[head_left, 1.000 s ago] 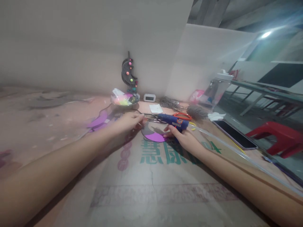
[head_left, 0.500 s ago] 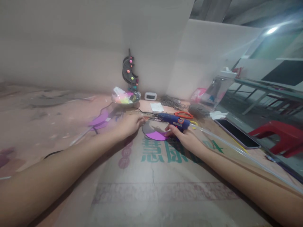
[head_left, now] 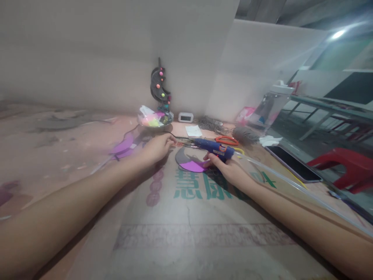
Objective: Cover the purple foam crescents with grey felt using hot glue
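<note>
My right hand (head_left: 225,169) is wrapped round the grip of a blue hot glue gun (head_left: 214,147), nozzle pointing left, a clear glue stick (head_left: 288,181) trailing back to the right. Under the gun lie a purple foam piece (head_left: 194,166) and a grey round piece (head_left: 183,155) on the cardboard sheet (head_left: 186,217). My left hand (head_left: 157,147) rests beside the nozzle with fingers curled, pinching something small near the tip that I cannot make out.
Orange-handled scissors (head_left: 226,140), a bowl of coloured bits (head_left: 155,120), a black crescent ornament (head_left: 159,87), a small white clock (head_left: 185,117), a phone (head_left: 293,164), a clear jar (head_left: 269,109), purple foam scraps (head_left: 124,147) and a red stool (head_left: 346,165) surround the work area.
The view has shifted slightly. My left hand drew back a little from the nozzle; the right hand keeps its hold on the glue gun.
</note>
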`<control>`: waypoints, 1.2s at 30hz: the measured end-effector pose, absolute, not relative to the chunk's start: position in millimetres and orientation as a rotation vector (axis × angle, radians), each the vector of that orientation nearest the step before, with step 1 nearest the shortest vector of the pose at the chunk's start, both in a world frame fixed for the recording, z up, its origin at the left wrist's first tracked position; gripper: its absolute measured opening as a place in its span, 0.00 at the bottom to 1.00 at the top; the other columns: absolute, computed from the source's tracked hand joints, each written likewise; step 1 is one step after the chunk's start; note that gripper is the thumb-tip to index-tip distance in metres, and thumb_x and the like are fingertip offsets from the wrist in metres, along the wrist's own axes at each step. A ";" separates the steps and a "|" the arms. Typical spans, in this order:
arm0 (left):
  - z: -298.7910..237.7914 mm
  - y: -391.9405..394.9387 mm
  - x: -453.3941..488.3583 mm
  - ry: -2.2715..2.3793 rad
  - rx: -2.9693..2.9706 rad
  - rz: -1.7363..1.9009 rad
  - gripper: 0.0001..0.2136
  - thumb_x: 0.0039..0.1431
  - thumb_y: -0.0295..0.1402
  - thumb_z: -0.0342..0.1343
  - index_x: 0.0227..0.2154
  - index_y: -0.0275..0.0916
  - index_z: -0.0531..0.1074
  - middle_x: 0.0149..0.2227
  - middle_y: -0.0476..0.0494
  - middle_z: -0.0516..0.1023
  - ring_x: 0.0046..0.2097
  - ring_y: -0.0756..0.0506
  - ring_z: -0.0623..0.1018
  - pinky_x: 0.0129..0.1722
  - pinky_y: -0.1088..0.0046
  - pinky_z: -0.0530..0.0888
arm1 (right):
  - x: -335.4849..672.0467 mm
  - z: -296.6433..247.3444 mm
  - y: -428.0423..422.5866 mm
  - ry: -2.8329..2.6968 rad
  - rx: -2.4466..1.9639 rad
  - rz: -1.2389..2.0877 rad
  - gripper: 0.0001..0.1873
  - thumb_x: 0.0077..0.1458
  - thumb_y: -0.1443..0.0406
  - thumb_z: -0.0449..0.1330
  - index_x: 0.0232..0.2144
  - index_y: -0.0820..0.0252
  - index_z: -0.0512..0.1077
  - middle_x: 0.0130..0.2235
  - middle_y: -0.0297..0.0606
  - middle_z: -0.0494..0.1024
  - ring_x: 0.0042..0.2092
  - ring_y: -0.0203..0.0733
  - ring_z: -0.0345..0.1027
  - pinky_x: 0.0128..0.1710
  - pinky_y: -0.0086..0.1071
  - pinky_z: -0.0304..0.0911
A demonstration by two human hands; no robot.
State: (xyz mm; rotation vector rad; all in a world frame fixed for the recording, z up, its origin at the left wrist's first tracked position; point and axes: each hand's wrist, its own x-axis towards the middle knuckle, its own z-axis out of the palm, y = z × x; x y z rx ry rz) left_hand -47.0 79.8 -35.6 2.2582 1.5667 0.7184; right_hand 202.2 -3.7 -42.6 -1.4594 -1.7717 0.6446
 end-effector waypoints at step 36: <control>-40.4 64.7 -30.9 1.002 1.631 0.556 0.18 0.48 0.40 0.63 0.40 0.35 0.72 0.18 0.48 0.74 0.19 0.49 0.74 0.18 0.78 0.69 | 199.5 -36.0 -5.3 -1.735 -1.608 0.561 0.23 0.57 0.49 0.51 0.34 0.59 0.77 0.34 0.38 0.81 0.41 0.45 0.74 0.47 0.38 0.65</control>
